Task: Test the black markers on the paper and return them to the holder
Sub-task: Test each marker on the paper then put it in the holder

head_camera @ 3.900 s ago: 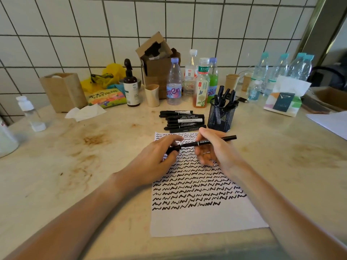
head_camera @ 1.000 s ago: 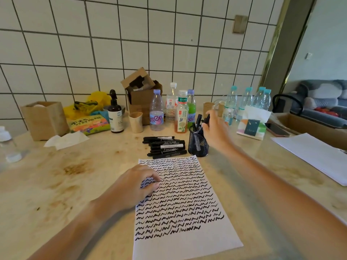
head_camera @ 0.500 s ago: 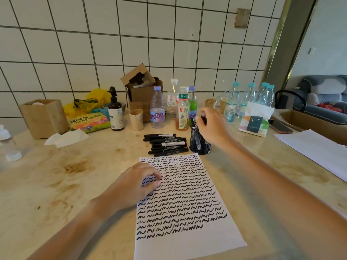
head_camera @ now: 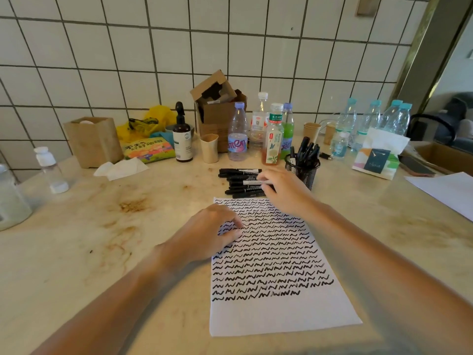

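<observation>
Markers lie in a row on the counter at 12 o'clock of the paper; the right hand pinches one of them, with the holder at its 2 o'clock. The left hand rests on the paper's 9 o'clock edge, fingers loosely curled, holding nothing

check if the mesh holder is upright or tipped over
Upright: the mesh holder stands on its base on the counter, markers poking out its top.

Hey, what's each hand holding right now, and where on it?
The right hand pinches one black marker from the row, at its right end. The left hand holds nothing; it rests on the paper.
</observation>
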